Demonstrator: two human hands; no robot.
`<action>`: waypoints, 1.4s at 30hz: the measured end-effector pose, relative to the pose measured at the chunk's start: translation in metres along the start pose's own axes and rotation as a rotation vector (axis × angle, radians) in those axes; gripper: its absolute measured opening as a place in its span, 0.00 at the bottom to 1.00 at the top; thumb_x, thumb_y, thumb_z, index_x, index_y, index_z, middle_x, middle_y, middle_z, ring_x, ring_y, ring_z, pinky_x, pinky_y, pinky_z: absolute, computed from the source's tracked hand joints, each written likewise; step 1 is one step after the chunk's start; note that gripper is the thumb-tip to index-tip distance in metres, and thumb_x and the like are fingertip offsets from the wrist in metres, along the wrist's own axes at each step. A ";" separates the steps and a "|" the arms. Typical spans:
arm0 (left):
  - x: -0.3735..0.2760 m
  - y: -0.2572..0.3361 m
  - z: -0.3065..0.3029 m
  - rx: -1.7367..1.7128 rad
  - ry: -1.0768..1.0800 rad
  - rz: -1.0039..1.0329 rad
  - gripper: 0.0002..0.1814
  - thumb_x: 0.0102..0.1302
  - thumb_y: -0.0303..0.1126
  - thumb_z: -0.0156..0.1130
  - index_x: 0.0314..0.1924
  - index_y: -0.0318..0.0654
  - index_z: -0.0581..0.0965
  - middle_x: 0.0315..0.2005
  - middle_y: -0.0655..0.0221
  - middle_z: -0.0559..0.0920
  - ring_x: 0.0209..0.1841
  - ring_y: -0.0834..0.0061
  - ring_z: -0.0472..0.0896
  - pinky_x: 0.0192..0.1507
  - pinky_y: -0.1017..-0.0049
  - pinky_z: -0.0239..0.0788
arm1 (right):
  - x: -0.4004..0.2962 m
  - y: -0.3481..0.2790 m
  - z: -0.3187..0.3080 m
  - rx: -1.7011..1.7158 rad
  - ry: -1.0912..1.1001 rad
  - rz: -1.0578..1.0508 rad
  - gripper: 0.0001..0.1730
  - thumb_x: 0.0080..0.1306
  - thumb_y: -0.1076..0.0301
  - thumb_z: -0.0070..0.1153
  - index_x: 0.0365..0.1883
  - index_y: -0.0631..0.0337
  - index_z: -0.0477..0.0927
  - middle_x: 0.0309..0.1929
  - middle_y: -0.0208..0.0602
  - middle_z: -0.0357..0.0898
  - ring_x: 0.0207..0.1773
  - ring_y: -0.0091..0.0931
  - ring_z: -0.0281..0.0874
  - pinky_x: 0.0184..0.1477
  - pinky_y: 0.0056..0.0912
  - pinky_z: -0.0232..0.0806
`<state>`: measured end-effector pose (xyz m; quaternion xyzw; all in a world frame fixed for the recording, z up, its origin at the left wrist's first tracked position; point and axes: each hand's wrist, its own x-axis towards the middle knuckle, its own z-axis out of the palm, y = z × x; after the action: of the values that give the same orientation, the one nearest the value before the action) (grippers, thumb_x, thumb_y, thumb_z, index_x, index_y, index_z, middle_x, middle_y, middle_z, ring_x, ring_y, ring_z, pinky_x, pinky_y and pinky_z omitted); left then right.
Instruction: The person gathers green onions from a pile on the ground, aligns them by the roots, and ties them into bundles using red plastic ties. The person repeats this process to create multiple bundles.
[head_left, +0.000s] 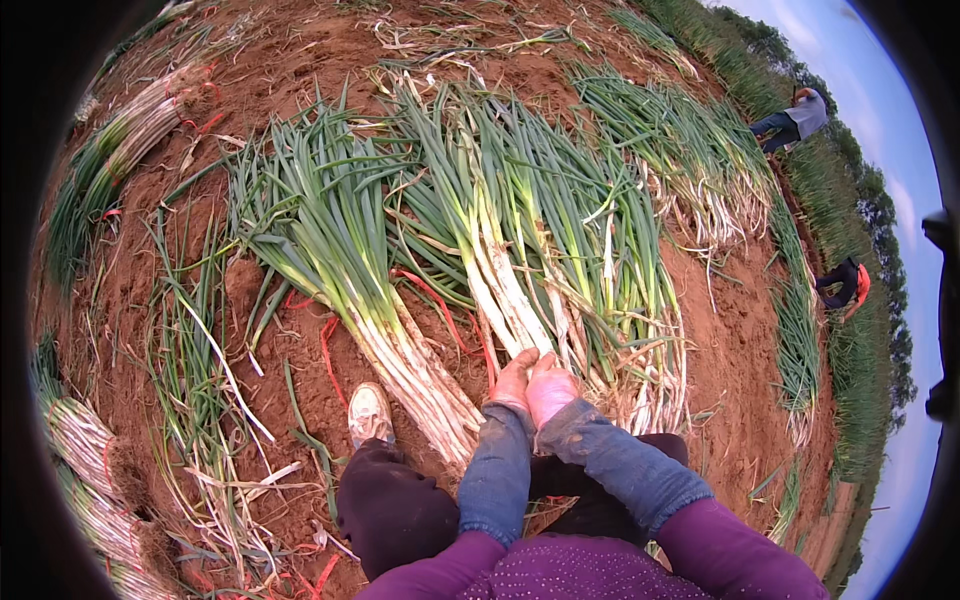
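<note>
Close together in front of me, my left hand and my right hand hold the white lower stems of a few long green onions. Their green leaves point away from me. Left of my hands, a thick sheaf of green onions lies on the soil with its white stalks towards me. A larger pile of green onions spreads to the right, with dry outer leaves and roots near my wrists. Red plastic ties lie between the sheaf and the pile. The undersides of my fingers are hidden.
Tied onion bundles lie upper left, more tied bundles lower left. Loose leaves and thin onions are scattered left. Another onion row lies upper right. Two people, one bending and another, are at the field's edge. My shoe touches the soil.
</note>
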<state>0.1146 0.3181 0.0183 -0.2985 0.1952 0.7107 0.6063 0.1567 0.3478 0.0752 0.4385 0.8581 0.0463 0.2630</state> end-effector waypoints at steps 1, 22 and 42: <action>0.008 0.011 -0.017 -0.035 0.012 0.141 0.19 0.68 0.33 0.63 0.57 0.35 0.79 0.47 0.62 0.84 0.49 0.64 0.79 0.59 0.63 0.72 | -0.025 -0.013 -0.046 0.031 -0.033 -0.113 0.37 0.68 0.66 0.54 0.71 0.79 0.60 0.39 0.59 0.84 0.46 0.44 0.86 0.45 0.46 0.78; -0.021 0.047 -0.060 0.026 -0.312 -0.079 0.23 0.72 0.39 0.62 0.60 0.30 0.78 0.47 0.57 0.87 0.45 0.61 0.87 0.50 0.61 0.82 | -0.026 0.043 -0.004 0.631 0.092 -0.489 0.14 0.71 0.62 0.48 0.40 0.63 0.81 0.39 0.49 0.81 0.45 0.50 0.79 0.48 0.50 0.70; -0.058 0.076 -0.082 0.514 -0.063 0.066 0.24 0.65 0.29 0.66 0.59 0.22 0.77 0.49 0.50 0.86 0.48 0.60 0.87 0.52 0.65 0.81 | 0.292 -0.095 -0.073 0.592 0.075 -0.088 0.27 0.59 0.52 0.68 0.49 0.63 0.85 0.49 0.54 0.86 0.55 0.45 0.83 0.58 0.46 0.73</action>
<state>0.0608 0.2079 -0.0112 -0.1058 0.3603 0.6660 0.6445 -0.0878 0.5278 -0.0117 0.4566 0.8615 -0.2015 0.0937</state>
